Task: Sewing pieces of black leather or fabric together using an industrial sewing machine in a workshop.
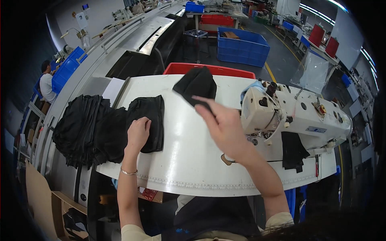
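Note:
My right hand [225,126] is raised over the white sewing table [181,160], left of the sewing machine. Pinched between its thumb and fingers is a folded black fabric piece [197,85], held up toward the table's far edge. My left hand [138,131] lies on a flat black fabric piece [156,120] at the table's left side, its fingers curled in against the cloth. This piece overlaps the end of a fanned-out pile of black fabric pieces [82,128], which reaches past the table's left edge.
A white sewing machine [293,114] stands at the right, with a small black fabric strip [292,150] by it. Behind the table is a red bin [237,72]; farther off stands a blue crate [243,52]. A cardboard box [40,193] is at lower left. A person [47,82] sits far left.

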The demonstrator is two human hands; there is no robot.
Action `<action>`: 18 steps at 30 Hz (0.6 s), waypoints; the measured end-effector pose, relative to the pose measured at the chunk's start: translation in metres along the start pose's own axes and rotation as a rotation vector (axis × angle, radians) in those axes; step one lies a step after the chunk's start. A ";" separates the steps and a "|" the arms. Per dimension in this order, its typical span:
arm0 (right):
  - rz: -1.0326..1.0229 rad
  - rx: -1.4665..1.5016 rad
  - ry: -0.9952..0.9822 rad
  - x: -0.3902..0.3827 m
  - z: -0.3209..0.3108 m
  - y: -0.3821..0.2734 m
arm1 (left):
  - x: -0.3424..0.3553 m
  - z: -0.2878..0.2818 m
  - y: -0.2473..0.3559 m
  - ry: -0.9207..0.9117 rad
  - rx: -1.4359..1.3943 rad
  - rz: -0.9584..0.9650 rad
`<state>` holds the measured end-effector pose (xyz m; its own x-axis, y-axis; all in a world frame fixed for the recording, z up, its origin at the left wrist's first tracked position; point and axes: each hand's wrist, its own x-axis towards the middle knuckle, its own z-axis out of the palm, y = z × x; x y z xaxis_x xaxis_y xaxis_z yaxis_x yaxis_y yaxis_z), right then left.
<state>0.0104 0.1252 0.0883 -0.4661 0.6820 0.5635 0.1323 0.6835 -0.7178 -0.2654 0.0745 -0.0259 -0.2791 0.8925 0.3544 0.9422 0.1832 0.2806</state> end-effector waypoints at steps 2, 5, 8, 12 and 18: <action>-0.277 -0.306 -0.125 -0.070 0.005 0.027 | -0.006 -0.009 0.047 0.200 -0.272 0.095; -0.384 -0.580 -0.449 -0.171 0.006 0.035 | -0.039 -0.020 0.121 -0.081 -0.712 0.184; -0.424 -0.688 -0.466 -0.205 0.024 0.014 | -0.070 -0.003 0.171 -0.311 -0.702 0.510; -0.363 -0.751 -0.638 -0.208 0.060 0.005 | -0.098 0.044 0.211 -0.220 0.087 0.594; -0.518 -0.307 -0.400 -0.192 0.049 0.019 | -0.095 0.045 0.194 -0.183 0.175 0.660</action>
<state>0.0590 -0.0056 -0.0534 -0.8120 0.1435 0.5657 0.0199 0.9755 -0.2189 -0.0474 0.0436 -0.0447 0.3825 0.8920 0.2409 0.9240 -0.3708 -0.0939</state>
